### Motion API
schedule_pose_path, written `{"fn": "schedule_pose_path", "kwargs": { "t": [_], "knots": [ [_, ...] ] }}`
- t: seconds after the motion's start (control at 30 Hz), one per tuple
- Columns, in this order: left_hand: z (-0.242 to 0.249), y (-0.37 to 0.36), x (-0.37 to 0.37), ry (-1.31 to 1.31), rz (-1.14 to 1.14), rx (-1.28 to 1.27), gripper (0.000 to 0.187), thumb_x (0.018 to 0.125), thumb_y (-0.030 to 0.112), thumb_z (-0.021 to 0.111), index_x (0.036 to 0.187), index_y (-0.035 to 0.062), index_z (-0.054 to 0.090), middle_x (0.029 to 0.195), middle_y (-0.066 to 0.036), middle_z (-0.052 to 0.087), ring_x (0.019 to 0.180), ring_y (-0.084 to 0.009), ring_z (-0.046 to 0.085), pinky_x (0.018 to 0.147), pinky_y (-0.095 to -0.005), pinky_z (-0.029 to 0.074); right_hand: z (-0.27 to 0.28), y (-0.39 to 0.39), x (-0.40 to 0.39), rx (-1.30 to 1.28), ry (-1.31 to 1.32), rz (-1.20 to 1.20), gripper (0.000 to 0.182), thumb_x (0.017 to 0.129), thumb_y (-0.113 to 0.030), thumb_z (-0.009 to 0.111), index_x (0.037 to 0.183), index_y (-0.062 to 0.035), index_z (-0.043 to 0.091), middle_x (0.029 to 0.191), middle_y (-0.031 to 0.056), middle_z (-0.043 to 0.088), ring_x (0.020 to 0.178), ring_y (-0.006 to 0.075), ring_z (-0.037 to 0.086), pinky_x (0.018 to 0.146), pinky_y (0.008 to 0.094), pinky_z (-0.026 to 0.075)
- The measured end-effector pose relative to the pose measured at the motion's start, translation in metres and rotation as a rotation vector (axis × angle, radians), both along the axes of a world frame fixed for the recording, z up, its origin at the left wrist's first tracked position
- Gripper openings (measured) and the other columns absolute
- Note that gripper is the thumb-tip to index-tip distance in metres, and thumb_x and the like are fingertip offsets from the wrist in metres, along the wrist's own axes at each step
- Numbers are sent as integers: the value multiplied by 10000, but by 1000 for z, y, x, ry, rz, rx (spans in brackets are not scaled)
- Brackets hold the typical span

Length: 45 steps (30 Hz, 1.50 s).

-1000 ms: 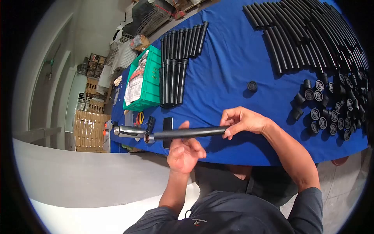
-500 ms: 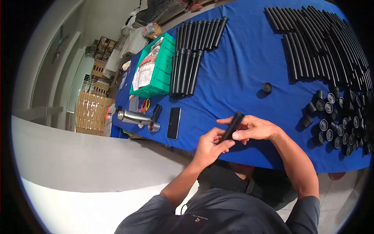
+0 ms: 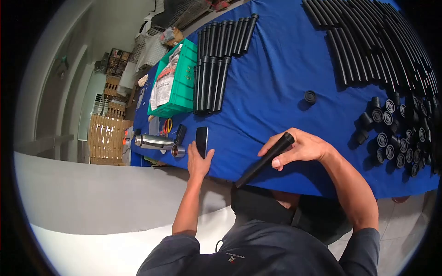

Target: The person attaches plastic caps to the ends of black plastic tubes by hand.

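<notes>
Now that our left hand point(image 3: 199, 165) is off the tube point(image 3: 263, 162) and around the phone point(image 3: 201, 137), only our right hand point(image 3: 306, 149) clamps the tube, tilted near the cloth point(image 3: 271, 87) edge. So tube work's one-handed; we can't tell if our left actually grips.

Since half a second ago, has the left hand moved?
Yes, the left hand moved leftward from the black tube to the phone, nearer the green crate.
</notes>
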State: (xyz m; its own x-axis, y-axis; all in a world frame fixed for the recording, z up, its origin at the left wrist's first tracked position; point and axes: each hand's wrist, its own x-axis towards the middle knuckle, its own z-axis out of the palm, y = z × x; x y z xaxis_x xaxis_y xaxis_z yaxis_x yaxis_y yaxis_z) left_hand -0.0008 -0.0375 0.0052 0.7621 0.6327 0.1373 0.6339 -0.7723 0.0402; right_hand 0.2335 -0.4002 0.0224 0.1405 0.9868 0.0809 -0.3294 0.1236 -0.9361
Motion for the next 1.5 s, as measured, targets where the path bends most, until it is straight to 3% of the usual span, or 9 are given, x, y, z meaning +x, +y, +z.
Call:
{"fn": "schedule_pose_path", "kwargs": {
  "t": [0.4,0.5,0.6,0.7,1.03,1.13,1.2,1.43,1.5],
  "knots": [
    [-19,39,-28,-57,3,102,654,990,287,663,1499,-46,423,1479,-292,496,1368,-459,480,1155,-490,383,-2,0,-2,8,24,-4,460,869,-237,850,1236,8,721,804,28,714,694,99,627,701,279,507],
    [16,-13,-4,-229,-213,-20,609,974,232,684,1472,-45,469,1465,-273,521,1349,-421,519,1134,-474,409,0,0,-3,-23,20,-7,446,864,-219,858,1238,-13,730,861,35,741,704,92,629,682,272,524],
    [38,-106,13,-375,-396,-909,623,939,222,740,1478,9,511,1411,-176,608,1326,-292,575,1099,-437,460,1,2,-7,-38,-49,-22,423,865,-201,856,1231,-23,741,912,38,758,726,94,643,683,275,546],
    [50,-161,29,-96,-621,-691,621,856,158,836,1396,-13,581,1314,-206,666,1220,-330,662,1029,-392,510,-7,7,-13,67,-96,-48,416,861,-184,856,1232,-31,748,938,39,765,758,96,657,720,278,558],
    [46,-153,32,-69,-552,-1093,343,938,38,727,1262,-13,626,1150,-163,721,1074,-253,711,946,-366,546,5,-11,7,88,-65,-35,531,854,-142,836,1355,-59,681,1001,44,749,882,109,677,819,299,551],
    [40,-145,51,-446,-490,-1680,342,995,135,690,1304,47,574,1170,-199,705,1116,-377,703,965,-556,575,-6,-14,33,32,-936,-1065,488,823,-227,819,1263,-59,688,1093,149,685,977,332,644,871,467,527],
    [48,-148,79,-695,-462,-2088,357,1029,180,651,1357,97,536,1235,-210,684,1164,-404,684,997,-590,570,-5,-19,41,-278,-1357,-1290,490,873,-196,761,1333,-76,641,1109,153,646,998,340,625,870,495,512],
    [0,-151,197,-892,-542,-2306,407,989,51,673,1352,187,550,1262,-146,682,1283,-344,623,1021,-570,584,-44,-18,52,-482,-1187,-1104,339,877,-49,720,1196,-32,609,1036,163,622,942,319,643,820,433,535],
    [-12,-162,224,-951,-470,-2303,437,957,20,702,1325,187,535,1247,-149,680,1247,-339,643,987,-546,608,-29,-17,52,-500,-757,-1089,344,888,-49,719,1209,-27,597,1053,154,637,927,262,659,812,398,545]
  ]
}}
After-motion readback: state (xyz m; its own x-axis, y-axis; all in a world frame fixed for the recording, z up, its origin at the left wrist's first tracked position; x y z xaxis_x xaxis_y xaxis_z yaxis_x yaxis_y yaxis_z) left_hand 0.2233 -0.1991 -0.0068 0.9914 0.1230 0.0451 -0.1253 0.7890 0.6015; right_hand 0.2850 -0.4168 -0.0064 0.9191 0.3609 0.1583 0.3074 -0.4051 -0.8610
